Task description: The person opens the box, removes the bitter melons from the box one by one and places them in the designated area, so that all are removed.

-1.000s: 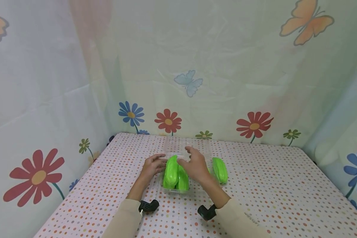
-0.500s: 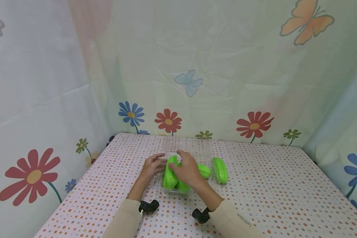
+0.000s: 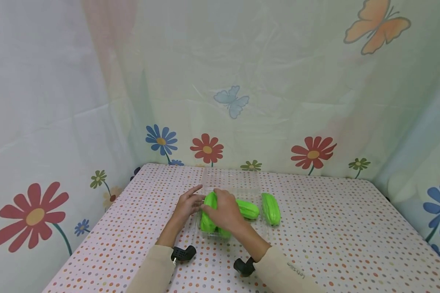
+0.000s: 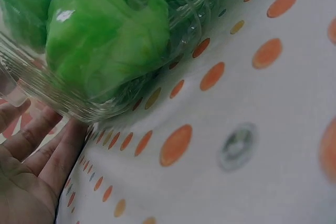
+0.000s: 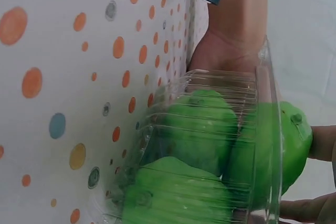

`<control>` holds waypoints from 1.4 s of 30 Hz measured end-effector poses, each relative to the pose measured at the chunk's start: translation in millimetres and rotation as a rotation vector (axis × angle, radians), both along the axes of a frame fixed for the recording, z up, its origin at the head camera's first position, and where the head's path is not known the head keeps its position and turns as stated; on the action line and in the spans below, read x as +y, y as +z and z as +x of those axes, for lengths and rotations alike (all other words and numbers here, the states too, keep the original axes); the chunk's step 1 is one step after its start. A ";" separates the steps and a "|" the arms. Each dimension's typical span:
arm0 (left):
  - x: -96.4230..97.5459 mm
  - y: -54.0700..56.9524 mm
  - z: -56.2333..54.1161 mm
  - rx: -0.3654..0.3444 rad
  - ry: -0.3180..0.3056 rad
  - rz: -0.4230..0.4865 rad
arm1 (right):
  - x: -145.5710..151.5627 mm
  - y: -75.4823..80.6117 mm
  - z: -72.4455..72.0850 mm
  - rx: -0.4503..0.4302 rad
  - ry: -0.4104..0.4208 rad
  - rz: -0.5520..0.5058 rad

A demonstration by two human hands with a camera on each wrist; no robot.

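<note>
A clear plastic clamshell box (image 3: 214, 235) holds several glossy green, elongated, ribbed vegetables. My right hand (image 3: 225, 211) grips the uppermost vegetable (image 3: 209, 221) on the box's left side, thumb across its top. In the right wrist view, that vegetable (image 5: 296, 150) bulges above the rim between my fingers, beside two lower vegetables (image 5: 199, 124) seen through the wall. Another vegetable (image 3: 247, 209) lies crosswise in the right half of the box. My left hand (image 3: 186, 205) stands at the left wall with fingers extended; in the left wrist view, its fingertips (image 4: 68, 145) reach the box's side.
The transparent lid (image 3: 231, 179) lies folded back behind the box. One more green vegetable (image 3: 271, 208) rests on the dotted tablecloth (image 3: 333, 236), just right of the box. Printed cloth walls (image 3: 264, 122) close off the back and sides.
My right hand has moved left from over the box's middle onto the uppermost vegetable and taken hold of it. The crosswise vegetable has come into view. My left hand has hardly moved.
</note>
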State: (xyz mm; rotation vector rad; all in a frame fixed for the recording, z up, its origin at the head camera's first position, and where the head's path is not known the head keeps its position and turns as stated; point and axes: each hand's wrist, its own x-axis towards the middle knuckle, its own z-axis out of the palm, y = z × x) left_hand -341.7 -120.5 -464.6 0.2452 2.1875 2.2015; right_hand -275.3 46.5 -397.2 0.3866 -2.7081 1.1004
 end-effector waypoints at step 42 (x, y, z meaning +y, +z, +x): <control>-0.6 -1.2 -5.2 0.005 -0.049 -0.022 | 1.1 -5.5 0.2 0.064 0.014 -0.020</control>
